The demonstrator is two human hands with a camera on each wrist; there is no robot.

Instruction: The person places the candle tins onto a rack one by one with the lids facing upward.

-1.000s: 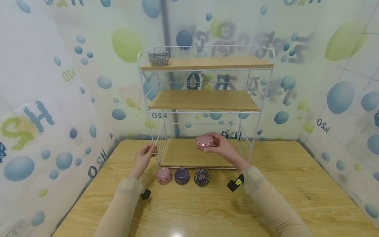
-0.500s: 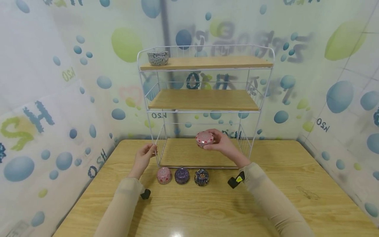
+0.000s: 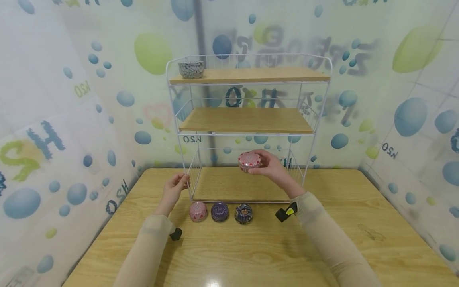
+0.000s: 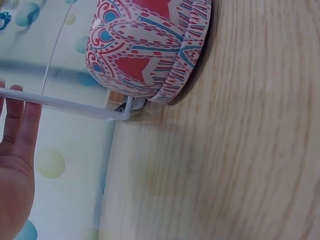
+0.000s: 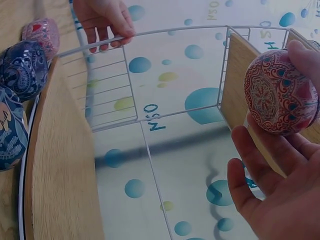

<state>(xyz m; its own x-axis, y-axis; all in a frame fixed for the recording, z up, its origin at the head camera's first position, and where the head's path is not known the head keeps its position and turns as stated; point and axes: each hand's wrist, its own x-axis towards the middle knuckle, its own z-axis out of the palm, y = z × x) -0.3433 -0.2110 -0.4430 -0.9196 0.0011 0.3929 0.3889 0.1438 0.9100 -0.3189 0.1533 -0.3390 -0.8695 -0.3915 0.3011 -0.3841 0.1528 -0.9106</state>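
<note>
Tin [image 3: 249,161], round and red-patterned, pinched in the grip of the right hand [image 3: 271,169], fingers behind and under it, thumb across the near side. Held clear of the desk [image 3: 251,247], in front of the lowest bay of the white wire rack [image 3: 247,127], below the middle shelf [image 3: 247,120]. Seen from the right wrist as a red ornamented tin [image 5: 280,92] between fingertip and palm [image 5: 272,195], with the rack's wire side panel beyond.

Left hand [image 3: 174,189] at the rack's left front post, fingers curled round the wire, grip closed on the thin rod. From the left wrist, only fingertips [image 4: 17,125] shown lying along the white wire, beside the rack's foot.

Below the right grip, on the desk just ahead of the rack's front edge, a row of three more tins: pink tin [image 3: 198,211] nearest the left hand, purple tin [image 3: 220,211] in the middle, dark blue tin [image 3: 244,213] nearest the right wrist. Close together, whether touching cannot be told. Pink tin large in the left wrist view [image 4: 150,45], right next to the rack's foot.

Far above both grips, on the top shelf [image 3: 251,75] at its left end, a grey patterned tin [image 3: 191,69].
</note>
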